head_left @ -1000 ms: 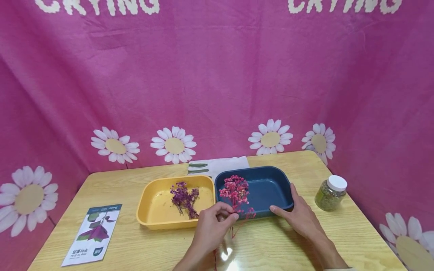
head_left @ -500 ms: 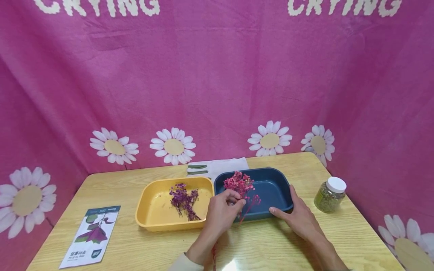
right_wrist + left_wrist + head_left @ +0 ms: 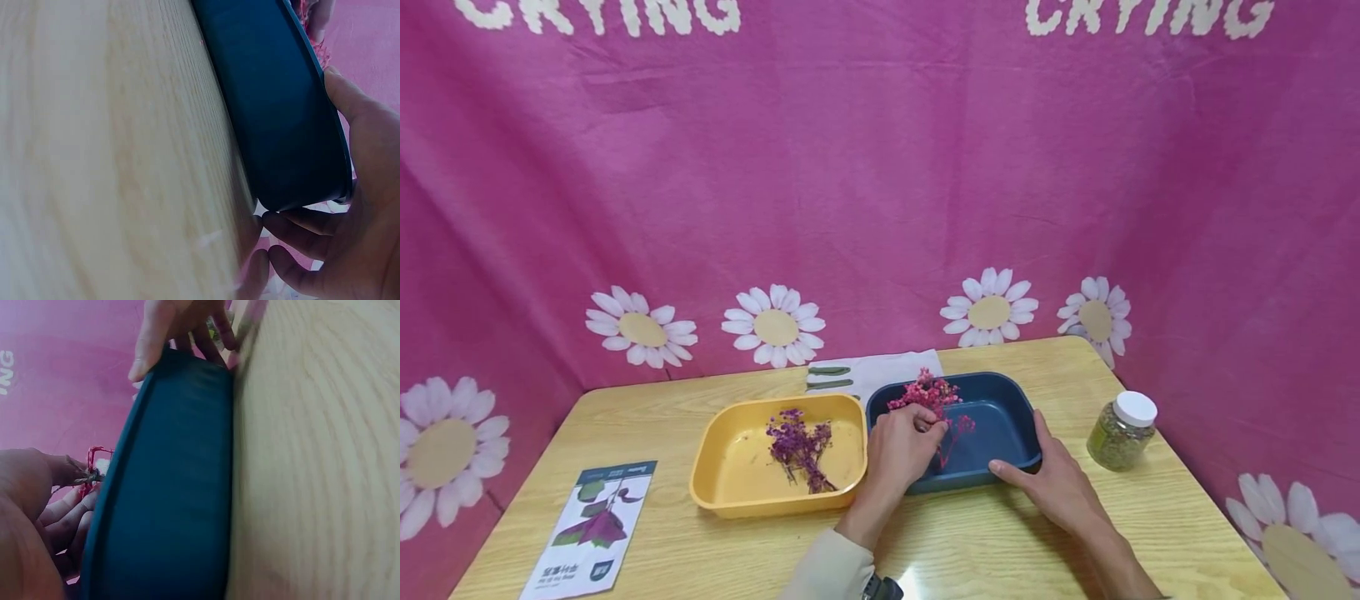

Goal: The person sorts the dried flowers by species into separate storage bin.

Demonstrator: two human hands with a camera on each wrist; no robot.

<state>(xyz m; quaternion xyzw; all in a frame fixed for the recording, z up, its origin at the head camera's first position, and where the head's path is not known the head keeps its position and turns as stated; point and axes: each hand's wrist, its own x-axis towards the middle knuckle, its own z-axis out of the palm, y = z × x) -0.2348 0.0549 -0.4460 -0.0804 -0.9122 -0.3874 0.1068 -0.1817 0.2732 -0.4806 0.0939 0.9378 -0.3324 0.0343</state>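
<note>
My left hand (image 3: 902, 446) pinches a bunch of pink dried flowers (image 3: 927, 390) by its stems, above the left part of a dark blue tray (image 3: 1000, 425). Twine (image 3: 94, 477) is tied round the stems, as the left wrist view shows. At the tray's near right corner, my right hand (image 3: 1063, 483) holds on, its thumb (image 3: 340, 87) at the rim and its fingers round the outer wall. Purple dried flowers (image 3: 799, 448) lie inside the yellow tray (image 3: 730, 467), just left of my left hand. The lower stems of the pink bunch are mostly hidden.
A jar with a white lid (image 3: 1122, 433) stands on the right of the wooden table (image 3: 985, 542). At the left lies a seed packet (image 3: 591, 529). Behind the trays is a white cloth (image 3: 887, 367) with green-handled items (image 3: 829, 384). A pink curtain hangs behind.
My left hand has moved forward with the pink flowers, from the blue tray's near edge to farther over it. My right hand has stayed at the corner. The head view has shifted slightly.
</note>
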